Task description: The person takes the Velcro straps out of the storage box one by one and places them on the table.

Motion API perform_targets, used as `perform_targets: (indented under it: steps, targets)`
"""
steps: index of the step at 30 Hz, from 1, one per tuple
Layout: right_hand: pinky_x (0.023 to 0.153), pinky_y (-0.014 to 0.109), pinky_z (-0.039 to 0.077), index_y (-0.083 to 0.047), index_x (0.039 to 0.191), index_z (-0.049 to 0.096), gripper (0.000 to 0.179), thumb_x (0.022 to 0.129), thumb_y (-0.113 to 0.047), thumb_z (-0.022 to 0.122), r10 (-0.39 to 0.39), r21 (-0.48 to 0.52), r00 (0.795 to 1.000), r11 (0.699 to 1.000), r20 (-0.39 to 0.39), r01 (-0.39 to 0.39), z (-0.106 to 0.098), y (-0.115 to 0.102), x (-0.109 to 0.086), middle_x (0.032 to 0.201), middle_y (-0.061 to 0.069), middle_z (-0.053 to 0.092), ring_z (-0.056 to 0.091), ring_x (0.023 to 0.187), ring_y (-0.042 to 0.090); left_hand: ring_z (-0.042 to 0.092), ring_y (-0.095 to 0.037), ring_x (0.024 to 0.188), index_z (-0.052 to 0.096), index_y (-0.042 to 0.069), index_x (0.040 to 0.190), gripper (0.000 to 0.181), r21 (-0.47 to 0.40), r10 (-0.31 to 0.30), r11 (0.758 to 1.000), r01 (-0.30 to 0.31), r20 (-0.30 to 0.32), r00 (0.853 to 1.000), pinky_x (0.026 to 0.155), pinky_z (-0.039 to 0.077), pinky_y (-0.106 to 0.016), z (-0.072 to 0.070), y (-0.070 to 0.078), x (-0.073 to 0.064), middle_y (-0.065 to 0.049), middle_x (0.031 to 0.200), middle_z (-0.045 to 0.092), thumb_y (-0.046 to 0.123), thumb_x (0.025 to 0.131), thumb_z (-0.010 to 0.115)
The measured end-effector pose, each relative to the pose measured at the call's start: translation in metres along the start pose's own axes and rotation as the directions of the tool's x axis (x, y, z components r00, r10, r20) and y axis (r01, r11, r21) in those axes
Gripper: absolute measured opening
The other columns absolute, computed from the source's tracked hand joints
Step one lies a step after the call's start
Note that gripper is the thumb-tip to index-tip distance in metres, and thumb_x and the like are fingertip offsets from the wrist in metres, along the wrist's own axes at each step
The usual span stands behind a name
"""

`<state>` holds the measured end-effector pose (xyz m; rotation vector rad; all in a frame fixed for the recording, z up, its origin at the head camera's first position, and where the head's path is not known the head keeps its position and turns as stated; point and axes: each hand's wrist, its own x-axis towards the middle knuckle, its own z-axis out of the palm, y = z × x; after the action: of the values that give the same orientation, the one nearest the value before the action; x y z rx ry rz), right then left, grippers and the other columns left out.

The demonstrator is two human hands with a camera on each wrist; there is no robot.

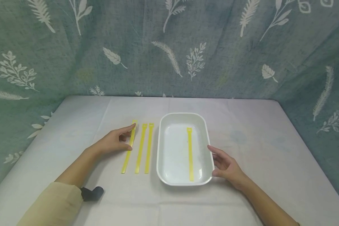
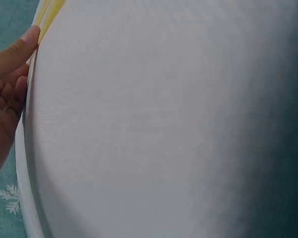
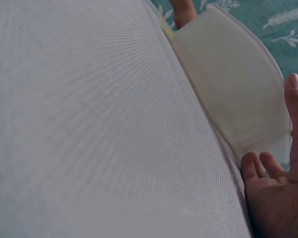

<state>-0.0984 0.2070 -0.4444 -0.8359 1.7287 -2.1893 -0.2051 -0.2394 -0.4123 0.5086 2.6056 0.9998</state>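
Three yellow straps with slotted heads lie side by side on the white table. My left hand [image 1: 113, 141] is at the leftmost strap [image 1: 126, 161], index fingertip near its head and thumb lower down, the two set well apart. The thumb overlaps this strap in the left wrist view. Just to the right are the middle strap [image 1: 141, 147] and the right strap [image 1: 149, 147]. Inside a white rectangular tray [image 1: 165, 182] rests another yellow strap [image 1: 190, 153], lengthwise. At the tray's right side is my right hand [image 1: 227, 166], index finger and thumb spread along the rim.
A white cloth [image 1: 130, 213] covers the table. Behind it hangs a grey-green curtain [image 1: 141, 72] with white leaf prints. A dark rounded object [image 1: 92, 193] shows beside the left sleeve [image 1: 56, 204].
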Motion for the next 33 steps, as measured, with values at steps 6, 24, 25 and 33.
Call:
perform_targets:
  steps: [6, 24, 25, 33]
  targets:
    - [0.099, 0.026, 0.044, 0.001, 0.146, 0.030, 0.072, 0.085, -0.003, 0.068, 0.001, 0.009, 1.000, 1.000, 0.005, -0.001, 0.000, 0.000, 0.000, 0.137, 0.011, 0.048, 0.053, 0.121, 0.020, 0.049, -0.034, 0.117, 0.042, 0.005, 0.142, 0.081, 0.057, 0.028, 0.998, -0.028, -0.002, 1.000, 0.097, 0.042, -0.049, 0.000, -0.003, 0.001, -0.017, 0.147, 0.035, 0.030, 0.075, 0.080]
    - [0.098, 0.026, 0.045, 0.000, 0.145, 0.032, 0.071, 0.085, -0.006, 0.069, 0.024, -0.009, 1.000, 1.000, -0.011, -0.024, -0.001, 0.000, 0.000, 0.141, 0.007, 0.045, 0.053, 0.121, 0.018, 0.041, -0.034, 0.120, 0.045, 0.004, 0.140, 0.075, 0.054, 0.002, 0.999, -0.004, 0.026, 1.000, 0.099, 0.039, -0.050, 0.001, 0.000, 0.000, -0.014, 0.144, 0.032, 0.032, 0.078, 0.078]
    - [0.098, 0.026, 0.045, 0.000, 0.145, 0.032, 0.071, 0.085, -0.006, 0.069, 0.023, -0.009, 1.000, 1.000, -0.011, -0.023, -0.001, 0.001, 0.000, 0.141, 0.007, 0.044, 0.053, 0.121, 0.017, 0.043, -0.034, 0.117, 0.045, 0.005, 0.140, 0.076, 0.038, -0.015, 0.999, 0.014, 0.023, 1.000, 0.098, 0.039, -0.050, -0.001, 0.001, 0.000, -0.015, 0.144, 0.033, 0.033, 0.077, 0.078]
    - [0.097, 0.026, 0.045, -0.001, 0.145, 0.033, 0.072, 0.084, -0.008, 0.071, 0.034, -0.018, 0.999, 0.999, -0.021, -0.034, -0.002, 0.001, 0.000, 0.139, 0.007, 0.046, 0.054, 0.119, 0.018, 0.043, -0.030, 0.121, 0.042, 0.011, 0.144, 0.078, -0.070, -0.032, 0.997, 0.033, 0.016, 0.999, 0.101, 0.038, -0.047, -0.010, 0.004, 0.001, -0.013, 0.138, 0.039, 0.029, 0.077, 0.079]
